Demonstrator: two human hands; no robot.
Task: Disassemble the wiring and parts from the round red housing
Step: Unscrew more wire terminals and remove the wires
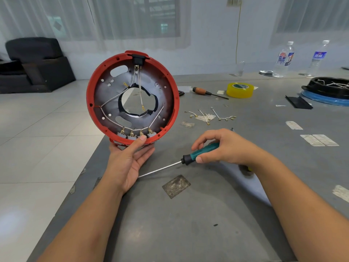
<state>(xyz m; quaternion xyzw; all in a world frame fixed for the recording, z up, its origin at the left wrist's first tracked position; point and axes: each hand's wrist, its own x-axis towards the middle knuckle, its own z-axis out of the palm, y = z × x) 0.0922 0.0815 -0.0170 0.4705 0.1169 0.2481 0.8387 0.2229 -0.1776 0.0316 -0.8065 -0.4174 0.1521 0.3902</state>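
My left hand holds the round red housing upright by its bottom edge, open side toward me, thumb on the lower rim. Inside, white wires run across the grey metal plate to a row of several grey switches at the bottom and to a black socket at the top. My right hand grips the green handle of a screwdriver; its shaft points down-left, low over the table, tip near my left palm.
Loose removed wires lie on the grey table. Farther back are an orange-handled screwdriver, a yellow tape roll, two water bottles, and a black and blue housing at right. The table's left edge drops to the tiled floor.
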